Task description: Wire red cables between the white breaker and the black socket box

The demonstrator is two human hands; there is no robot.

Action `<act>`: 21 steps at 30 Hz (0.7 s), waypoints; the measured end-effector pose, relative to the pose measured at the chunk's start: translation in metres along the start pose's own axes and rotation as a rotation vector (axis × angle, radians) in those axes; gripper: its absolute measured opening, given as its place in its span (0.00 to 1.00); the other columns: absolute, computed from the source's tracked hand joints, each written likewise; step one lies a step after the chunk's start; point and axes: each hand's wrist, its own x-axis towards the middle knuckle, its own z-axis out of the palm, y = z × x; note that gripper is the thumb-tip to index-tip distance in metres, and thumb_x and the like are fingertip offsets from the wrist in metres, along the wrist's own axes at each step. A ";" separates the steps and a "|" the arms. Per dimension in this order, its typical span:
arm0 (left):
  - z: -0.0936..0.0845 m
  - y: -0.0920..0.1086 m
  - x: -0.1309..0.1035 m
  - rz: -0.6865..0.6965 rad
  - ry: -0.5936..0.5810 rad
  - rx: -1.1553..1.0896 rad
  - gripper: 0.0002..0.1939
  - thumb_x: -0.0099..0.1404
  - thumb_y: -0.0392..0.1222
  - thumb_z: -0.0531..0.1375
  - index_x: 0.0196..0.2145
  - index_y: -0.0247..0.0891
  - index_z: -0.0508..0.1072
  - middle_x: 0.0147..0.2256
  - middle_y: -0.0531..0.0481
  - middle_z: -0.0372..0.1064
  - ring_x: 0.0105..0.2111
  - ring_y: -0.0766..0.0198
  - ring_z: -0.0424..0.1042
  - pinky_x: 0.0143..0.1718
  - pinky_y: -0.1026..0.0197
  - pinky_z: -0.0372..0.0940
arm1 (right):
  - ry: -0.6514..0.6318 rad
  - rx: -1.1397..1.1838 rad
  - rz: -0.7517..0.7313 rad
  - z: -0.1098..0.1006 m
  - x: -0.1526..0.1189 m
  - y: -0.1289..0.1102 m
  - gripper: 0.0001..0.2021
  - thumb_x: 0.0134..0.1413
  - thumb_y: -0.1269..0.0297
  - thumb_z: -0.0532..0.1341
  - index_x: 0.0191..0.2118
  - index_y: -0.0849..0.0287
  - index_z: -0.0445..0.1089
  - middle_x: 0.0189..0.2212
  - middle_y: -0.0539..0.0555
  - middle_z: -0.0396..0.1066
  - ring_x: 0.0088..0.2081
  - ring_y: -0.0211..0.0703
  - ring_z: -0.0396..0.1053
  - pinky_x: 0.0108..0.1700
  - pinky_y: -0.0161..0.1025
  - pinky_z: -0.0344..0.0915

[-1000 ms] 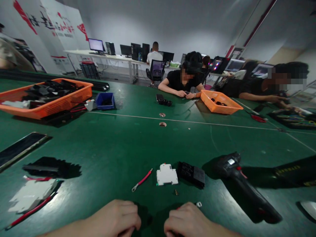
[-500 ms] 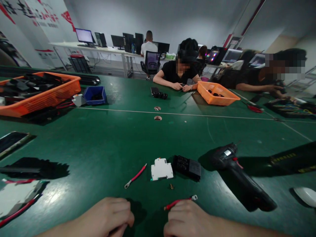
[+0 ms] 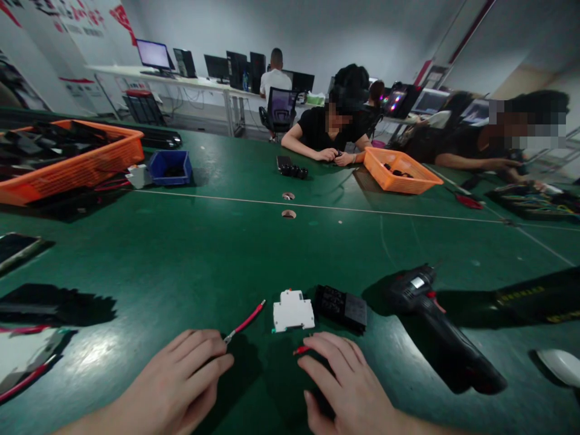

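Note:
My left hand [image 3: 190,368] is closed at the lower left, fingertips at the ring terminal of a short red cable [image 3: 247,321] that slants up from them. My right hand [image 3: 338,368] has its fingers apart, low over a second red cable [image 3: 301,350]; only a short red end shows, the rest lies hidden under the hand. Just beyond both hands a white breaker-like module [image 3: 293,311] lies flat, with a black block [image 3: 342,309] close to its right.
A black cordless drill [image 3: 435,320] lies at the right. Orange basket [image 3: 90,163] and blue bin [image 3: 171,169] stand at the far left; another orange basket [image 3: 401,172] is across the table by a person [image 3: 324,136]. A phone [image 3: 18,249] lies left.
Both hands have moved forward, the left to the near end of its cable. The fingers of my right hand have spread over the other cable, and the small brass screw is now hidden.

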 end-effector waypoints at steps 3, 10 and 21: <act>0.000 -0.003 0.002 0.023 -0.070 -0.016 0.19 0.64 0.28 0.54 0.49 0.42 0.73 0.45 0.48 0.76 0.48 0.60 0.73 0.50 0.59 0.68 | -0.143 -0.021 0.044 -0.002 0.003 0.004 0.23 0.53 0.66 0.60 0.56 0.57 0.69 0.57 0.59 0.70 0.58 0.55 0.65 0.57 0.50 0.67; -0.003 -0.008 0.005 0.003 -0.191 -0.169 0.20 0.62 0.27 0.54 0.48 0.44 0.73 0.47 0.50 0.76 0.51 0.62 0.73 0.52 0.63 0.70 | -0.271 -0.025 0.047 0.001 0.003 0.010 0.26 0.54 0.63 0.60 0.60 0.58 0.67 0.58 0.58 0.70 0.61 0.55 0.63 0.59 0.50 0.66; 0.021 -0.021 -0.016 -0.117 -0.168 -0.036 0.25 0.66 0.35 0.57 0.60 0.49 0.69 0.60 0.53 0.68 0.64 0.58 0.63 0.65 0.54 0.62 | -0.196 -0.028 -0.003 0.005 -0.003 0.006 0.19 0.59 0.65 0.58 0.56 0.53 0.69 0.52 0.58 0.72 0.54 0.52 0.66 0.52 0.48 0.68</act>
